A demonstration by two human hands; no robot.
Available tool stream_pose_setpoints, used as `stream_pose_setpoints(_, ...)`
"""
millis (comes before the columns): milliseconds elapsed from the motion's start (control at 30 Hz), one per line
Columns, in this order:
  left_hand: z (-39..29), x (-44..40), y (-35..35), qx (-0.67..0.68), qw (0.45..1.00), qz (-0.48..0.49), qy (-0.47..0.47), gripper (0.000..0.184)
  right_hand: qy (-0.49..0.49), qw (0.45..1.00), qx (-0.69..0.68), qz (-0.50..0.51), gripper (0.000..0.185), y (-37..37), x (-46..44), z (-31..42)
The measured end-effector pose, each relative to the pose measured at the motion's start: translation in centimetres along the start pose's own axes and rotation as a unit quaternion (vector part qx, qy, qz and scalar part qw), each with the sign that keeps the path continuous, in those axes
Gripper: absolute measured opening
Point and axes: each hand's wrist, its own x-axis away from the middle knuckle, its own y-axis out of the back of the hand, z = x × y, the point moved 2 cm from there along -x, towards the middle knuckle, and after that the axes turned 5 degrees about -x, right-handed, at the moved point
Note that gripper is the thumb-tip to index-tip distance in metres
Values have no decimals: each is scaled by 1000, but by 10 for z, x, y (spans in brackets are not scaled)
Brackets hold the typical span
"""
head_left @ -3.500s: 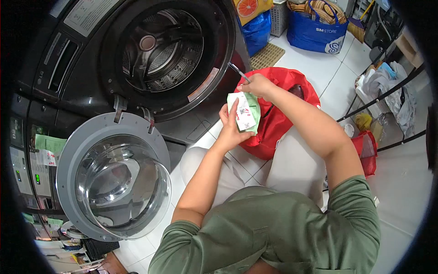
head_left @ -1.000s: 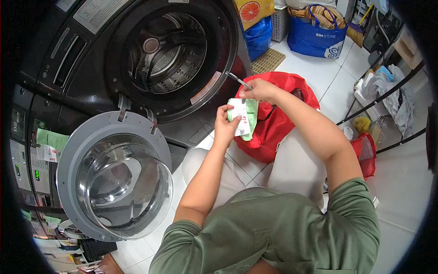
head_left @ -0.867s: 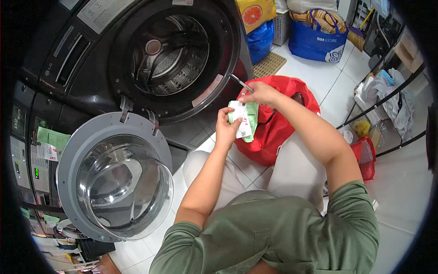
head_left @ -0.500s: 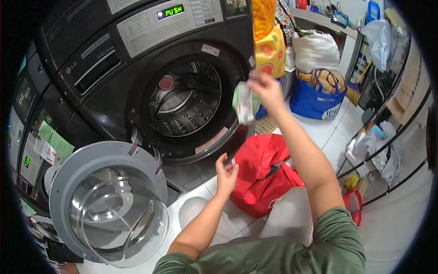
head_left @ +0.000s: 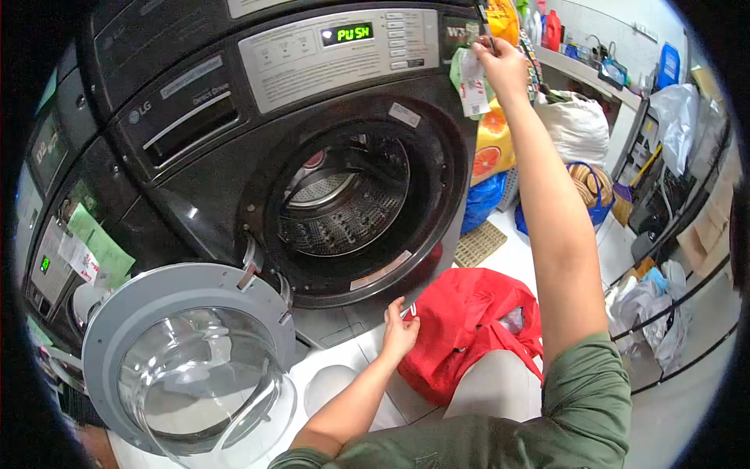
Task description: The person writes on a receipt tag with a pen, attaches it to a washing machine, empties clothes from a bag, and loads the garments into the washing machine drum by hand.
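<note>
Clearly, the right hand (head_left: 501,64) is clamped on paper (head_left: 473,84) and pen (head_left: 485,23). Nearer and left, the left hand (head_left: 399,333) pinches a white bit (head_left: 412,312).

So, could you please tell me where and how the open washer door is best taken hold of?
I'd take the washer door by its grey rim, at the edge opposite the hinges, coming from that free side. The hinges hold only the other edge, and the curved glass bulging from the middle looks harder to grip.
</note>
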Motion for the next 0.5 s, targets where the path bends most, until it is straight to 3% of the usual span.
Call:
stream_pose_setpoints(200,-26,2,14,2,1000,4,25,63,25,999,-30,12,31,-20,-12,-40)
stream_pose_setpoints(500,-46,27,36,-18,999,0,47,67,-15,999,-34,2,30,-12,-8,-28)
